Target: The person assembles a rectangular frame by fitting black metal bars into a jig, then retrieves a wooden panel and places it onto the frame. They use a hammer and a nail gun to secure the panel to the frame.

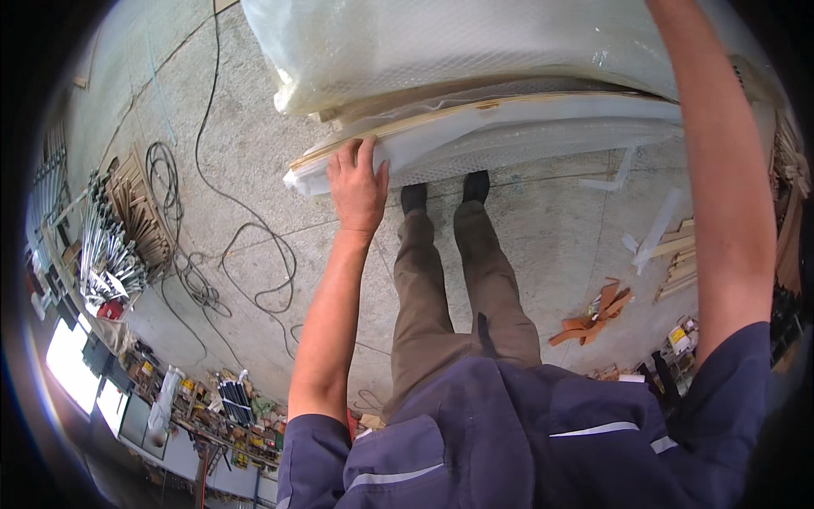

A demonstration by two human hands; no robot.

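Note:
My left hand grips the near left end of a long wooden panel, its fingers bent over the top edge. White sheeting and bubble wrap cover the panel's near face, and a strip of bare wood runs along its upper edge. Just behind stands a larger panel-like bundle in cloudy plastic and bubble wrap. My right forearm reaches up past the right end of the panel. The right hand lies beyond the picture's top edge, so what it touches is hidden.
Black cables lie looped on the concrete floor at left. Metal rods and wood strips are stacked beyond them. Brown scraps, pale tape strips and wooden slats lie at right. Cluttered shelving stands at lower left.

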